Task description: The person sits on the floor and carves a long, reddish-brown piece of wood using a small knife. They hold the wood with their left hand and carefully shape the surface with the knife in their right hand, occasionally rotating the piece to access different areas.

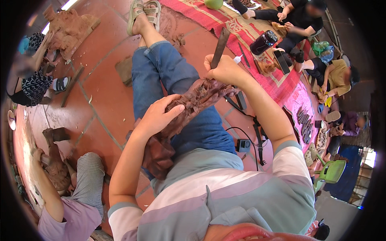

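Observation:
Across my lap lies a long reddish-brown wood carving (pixel 197 98), with dense raised detail toward its far end and a smoother, blocky near end. My left hand (pixel 159 115) is laid over its middle, thumb and fingers gripping the sides. At the far end, my right hand (pixel 225 72) is closed round a flat, dark, bar-shaped tool (pixel 220 47) that sticks up out of the fist. The tool's lower end is hidden by the hand, so I cannot tell whether it touches the wood.
A red patterned mat (pixel 237 36) to the right carries a dark thermos (pixel 263 42) and a phone (pixel 282 62). Beside my right hip sits a small black camera (pixel 243 145) with a cable. Ahead lies a brown block (pixel 124 71). Several people work on carvings at both sides.

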